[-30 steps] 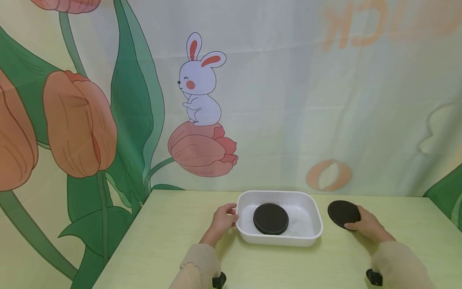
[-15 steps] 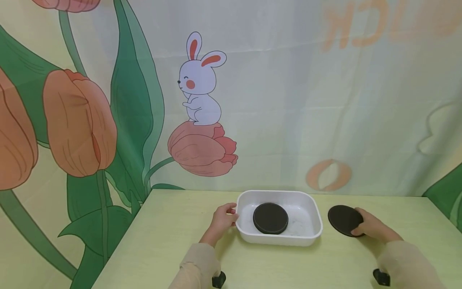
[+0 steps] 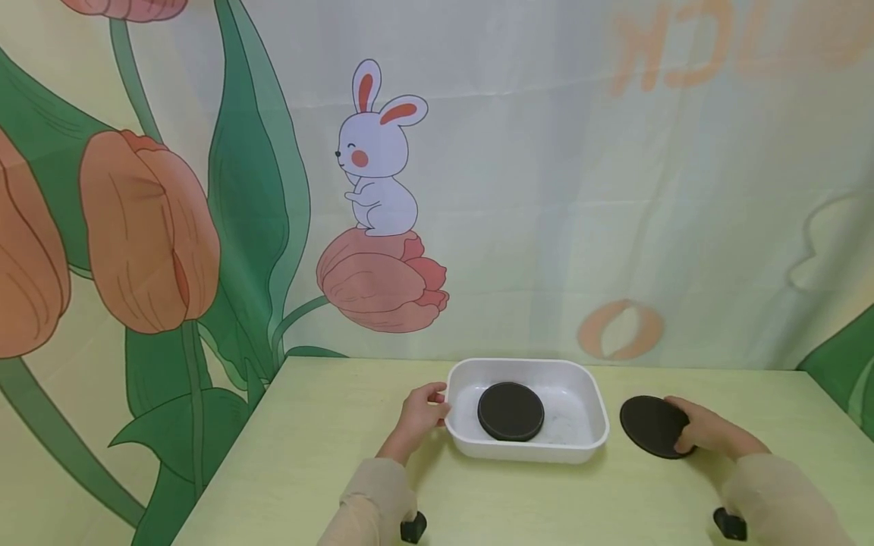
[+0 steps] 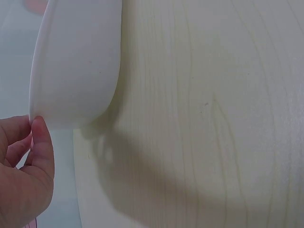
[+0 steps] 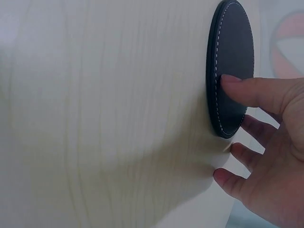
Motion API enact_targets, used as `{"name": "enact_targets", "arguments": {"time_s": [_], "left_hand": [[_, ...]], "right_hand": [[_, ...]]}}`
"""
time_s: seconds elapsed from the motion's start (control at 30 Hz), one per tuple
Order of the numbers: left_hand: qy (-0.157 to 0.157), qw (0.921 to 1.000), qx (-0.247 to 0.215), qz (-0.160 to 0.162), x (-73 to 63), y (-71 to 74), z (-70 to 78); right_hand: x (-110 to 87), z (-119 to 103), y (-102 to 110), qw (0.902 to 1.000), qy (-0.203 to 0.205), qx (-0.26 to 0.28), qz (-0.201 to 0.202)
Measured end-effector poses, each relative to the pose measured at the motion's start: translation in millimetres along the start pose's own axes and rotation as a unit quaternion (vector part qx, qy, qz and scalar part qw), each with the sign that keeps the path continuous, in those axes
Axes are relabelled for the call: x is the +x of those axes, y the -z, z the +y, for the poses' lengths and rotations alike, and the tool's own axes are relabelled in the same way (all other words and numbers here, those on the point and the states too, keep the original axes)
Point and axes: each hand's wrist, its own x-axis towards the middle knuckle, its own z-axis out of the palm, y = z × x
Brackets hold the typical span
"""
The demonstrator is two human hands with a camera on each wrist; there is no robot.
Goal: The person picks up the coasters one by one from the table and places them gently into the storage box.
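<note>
A white rectangular plastic tray (image 3: 580, 413) stands on the table, and a round black coaster (image 3: 510, 411) lies inside, left of its middle. My left hand (image 3: 419, 415) is at the tray's left end. Seen from the left wrist, thumb (image 4: 42, 142) and fingers pinch the rim. Right of the tray, my right hand (image 3: 706, 432) grips a second black coaster (image 3: 652, 426) by its right edge. The right wrist view shows white stitching around this coaster (image 5: 237, 42), with the thumb (image 5: 256, 91) across its face and the other fingers spread at and below its edge.
The pale wood-grain table (image 3: 307, 455) ends at the back against a printed curtain (image 3: 519, 189) with a rabbit and tulips. A black strap piece (image 3: 413, 527) shows at the left wrist, and another (image 3: 730, 523) at the right.
My right hand and the coaster it grips have moved toward me and slightly right. The left hand stays at the tray's rim, and the tray has not visibly moved.
</note>
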Motion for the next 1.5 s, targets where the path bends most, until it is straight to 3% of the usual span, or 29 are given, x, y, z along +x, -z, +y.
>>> {"name": "enact_targets", "arguments": {"time_s": [0.17,0.53,0.67,1.03,1.33,1.5], "left_hand": [[0.001,1.0000,-0.001,0.002,0.2,0.0,-0.6],[0.011,0.9999,0.000,0.003,0.0,0.1,-0.7],[0.011,0.9999,-0.001,0.003,-0.2,0.4,-0.7],[0.009,0.9999,-0.003,0.004,0.8,0.1,-1.4],[0.010,0.9999,-0.003,0.005,1.3,-0.5,-2.4],[0.009,0.9999,-0.004,0.007,1.1,-0.5,-1.8]], "right_hand": [[0.7,-1,-1,1.0000,0.004,-0.002,0.008],[9.0,-8,-5,0.9947,0.019,-0.079,0.063],[9.9,-11,-8,0.9956,0.032,-0.070,0.054],[8.1,-16,-16,0.9979,0.056,0.032,0.008],[9.8,-19,-16,0.9999,0.014,-0.002,0.004],[7.2,-21,-16,0.9999,0.014,0.005,0.004]]}}
